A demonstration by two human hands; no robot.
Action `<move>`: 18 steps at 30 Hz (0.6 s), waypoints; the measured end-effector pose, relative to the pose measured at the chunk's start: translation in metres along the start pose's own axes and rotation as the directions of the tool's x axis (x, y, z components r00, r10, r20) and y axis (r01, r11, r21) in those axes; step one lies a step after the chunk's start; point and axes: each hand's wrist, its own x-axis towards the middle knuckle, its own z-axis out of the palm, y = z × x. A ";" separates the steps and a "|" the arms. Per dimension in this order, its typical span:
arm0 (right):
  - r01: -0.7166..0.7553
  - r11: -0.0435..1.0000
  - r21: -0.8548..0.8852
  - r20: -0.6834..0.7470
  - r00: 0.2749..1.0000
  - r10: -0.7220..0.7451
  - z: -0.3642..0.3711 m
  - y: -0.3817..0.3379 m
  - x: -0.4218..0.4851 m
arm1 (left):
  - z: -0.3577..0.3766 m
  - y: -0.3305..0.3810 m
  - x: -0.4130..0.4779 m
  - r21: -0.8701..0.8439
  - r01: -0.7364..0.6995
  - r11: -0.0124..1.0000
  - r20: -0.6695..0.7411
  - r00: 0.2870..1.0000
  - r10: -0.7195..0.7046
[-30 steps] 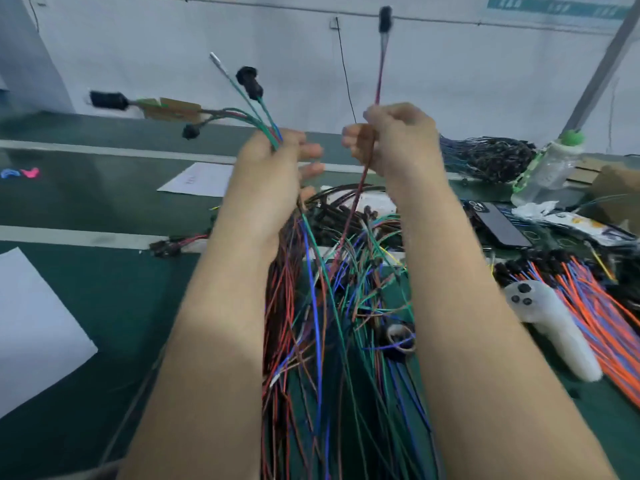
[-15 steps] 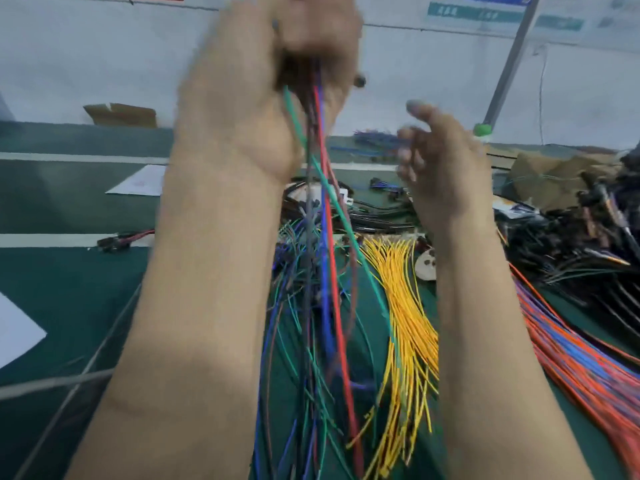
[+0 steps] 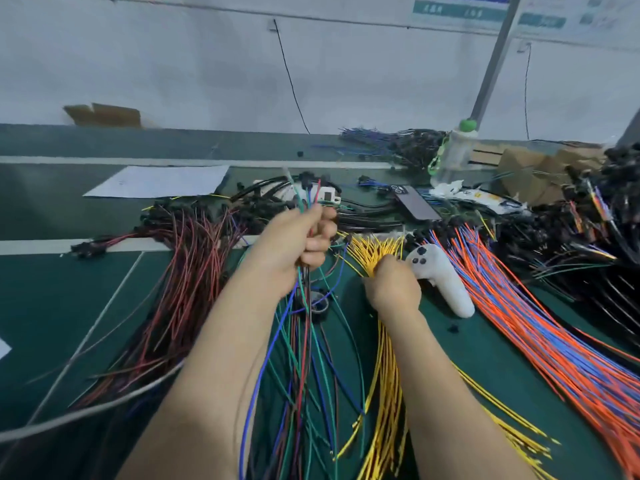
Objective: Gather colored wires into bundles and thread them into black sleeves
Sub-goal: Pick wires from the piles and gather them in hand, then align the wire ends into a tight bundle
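My left hand (image 3: 298,240) grips a small bundle of green, blue, red and black wires (image 3: 304,341); their tips stick up above my fist and the rest hangs toward me. My right hand (image 3: 393,287) is down on the fan of yellow wires (image 3: 384,393), its fingers curled into them near their far ends. Whether it pinches one strand is hidden by the hand. A heap of black sleeves and connector leads (image 3: 367,216) lies just beyond both hands.
Red and dark wires (image 3: 180,282) spread at left, orange and blue wires (image 3: 526,323) at right. A white controller (image 3: 440,275) lies beside my right hand. A phone (image 3: 415,202), a bottle (image 3: 453,154), a paper sheet (image 3: 159,180) and black harnesses (image 3: 588,230) sit on the green table (image 3: 69,306).
My left hand came down from high in front of my face to just above the table with its bundle. My right hand dropped from mid-air onto the yellow wires.
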 end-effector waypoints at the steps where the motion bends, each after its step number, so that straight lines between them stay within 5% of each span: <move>1: 0.001 1.000 -0.004 -0.006 1.000 -0.001 0.002 0.001 0.002 | -0.004 -0.012 0.007 0.044 0.014 0.999 -0.049 0.999 -0.012; 7: -0.038 0.974 0.225 -0.070 0.996 0.055 -0.006 0.012 0.011 | -0.016 -0.045 0.021 0.011 0.113 0.993 -0.196 0.975 -0.109; 12: -0.019 0.979 0.205 -0.036 0.999 0.027 -0.020 0.012 0.012 | -0.011 -0.049 0.020 -0.041 0.127 0.991 -0.185 0.974 -0.133; 16: 0.186 0.851 0.491 -0.282 0.958 -0.047 -0.043 -0.011 -0.002 | -0.005 -0.051 0.020 -0.064 0.121 0.991 -0.168 0.977 -0.131; 18: 0.269 0.838 0.475 -0.262 0.952 -0.157 -0.049 -0.031 -0.014 | 0.004 -0.049 0.020 -0.077 0.107 0.991 -0.168 0.979 -0.119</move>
